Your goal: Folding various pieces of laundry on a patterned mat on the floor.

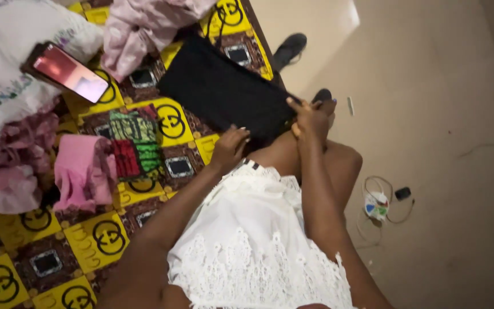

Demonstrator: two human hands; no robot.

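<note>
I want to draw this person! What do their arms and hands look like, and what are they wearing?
Both arms are bare, with no sleeves reaching the forearms. The left hand has pale, light-coloured fingernails; the right hand shows no ring, watch or bracelet that I can make out. The person wears a white lace garment with a flowery, scalloped pattern and a small dark-and-white trim at its edge.

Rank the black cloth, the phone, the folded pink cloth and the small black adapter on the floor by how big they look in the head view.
1. black cloth, held at its near edge by the left hand and right hand
2. folded pink cloth
3. phone
4. small black adapter

The phone lies farther from the camera, so its place below the pink cloth is unsure.
</note>
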